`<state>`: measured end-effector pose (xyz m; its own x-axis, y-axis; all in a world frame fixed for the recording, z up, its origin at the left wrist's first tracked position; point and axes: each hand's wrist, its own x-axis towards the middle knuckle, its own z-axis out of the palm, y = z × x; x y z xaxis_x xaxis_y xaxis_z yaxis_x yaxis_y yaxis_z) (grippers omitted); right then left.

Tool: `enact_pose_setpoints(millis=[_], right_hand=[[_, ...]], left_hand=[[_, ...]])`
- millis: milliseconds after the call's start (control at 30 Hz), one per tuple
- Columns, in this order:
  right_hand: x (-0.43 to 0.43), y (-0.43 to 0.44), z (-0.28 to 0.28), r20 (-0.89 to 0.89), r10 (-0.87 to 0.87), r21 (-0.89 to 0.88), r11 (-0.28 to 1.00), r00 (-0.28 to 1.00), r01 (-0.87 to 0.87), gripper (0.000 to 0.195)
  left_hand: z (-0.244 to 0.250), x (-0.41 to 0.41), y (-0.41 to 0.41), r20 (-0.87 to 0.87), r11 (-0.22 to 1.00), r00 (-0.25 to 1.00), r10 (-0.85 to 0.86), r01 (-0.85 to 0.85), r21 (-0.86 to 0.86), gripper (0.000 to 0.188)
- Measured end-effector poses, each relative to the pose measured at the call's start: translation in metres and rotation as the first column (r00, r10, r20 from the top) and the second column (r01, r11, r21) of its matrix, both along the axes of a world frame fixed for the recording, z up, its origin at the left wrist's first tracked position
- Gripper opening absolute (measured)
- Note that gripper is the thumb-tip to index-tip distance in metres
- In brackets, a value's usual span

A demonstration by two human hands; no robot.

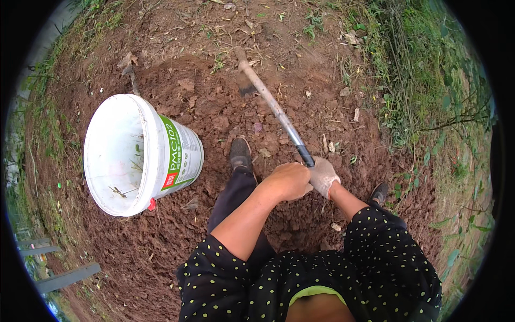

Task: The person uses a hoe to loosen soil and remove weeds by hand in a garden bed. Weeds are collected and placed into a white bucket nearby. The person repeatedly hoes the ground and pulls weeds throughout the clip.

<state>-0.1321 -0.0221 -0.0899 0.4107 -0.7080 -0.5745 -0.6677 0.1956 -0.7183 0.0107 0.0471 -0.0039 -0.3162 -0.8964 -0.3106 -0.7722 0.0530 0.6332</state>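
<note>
A hoe with a long, worn handle reaches from my hands up to the middle top of the view. Its metal blade is slightly blurred, over or against the loose soil; whether it touches cannot be told. My bare left hand is closed around the near part of the handle, which shows a dark section there. Right beside it my right hand, in a pale knitted glove, also grips the handle. The fingers of both hands partly hide the handle's near end.
A white plastic bucket with a green printed label leans on the soil at left, bits of plant inside. Turned reddish-brown soil surrounds my shoes. Grass and weeds line the right side. Grey bars stand at lower left.
</note>
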Motion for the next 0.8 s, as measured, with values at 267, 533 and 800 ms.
enact_pose_setpoints(millis=[267,533,800], right_hand=[[0.137,-0.077,0.097,0.455,0.109,-0.520,0.838,0.884,0.165,0.025],[0.111,-0.016,-0.107,-0.181,0.281,0.179,0.952,0.942,-0.249,0.023],[0.024,0.031,-0.030,-0.104,0.129,0.070,0.990,0.986,-0.122,0.020]], left_hand=[[0.019,0.008,0.002,0.069,0.997,0.996,0.063,-0.066,0.050,0.028],[0.024,0.043,0.013,0.101,0.948,0.943,0.316,-0.309,-0.081,0.021],[0.021,0.035,0.020,0.072,0.969,0.966,0.247,-0.244,-0.045,0.021]])
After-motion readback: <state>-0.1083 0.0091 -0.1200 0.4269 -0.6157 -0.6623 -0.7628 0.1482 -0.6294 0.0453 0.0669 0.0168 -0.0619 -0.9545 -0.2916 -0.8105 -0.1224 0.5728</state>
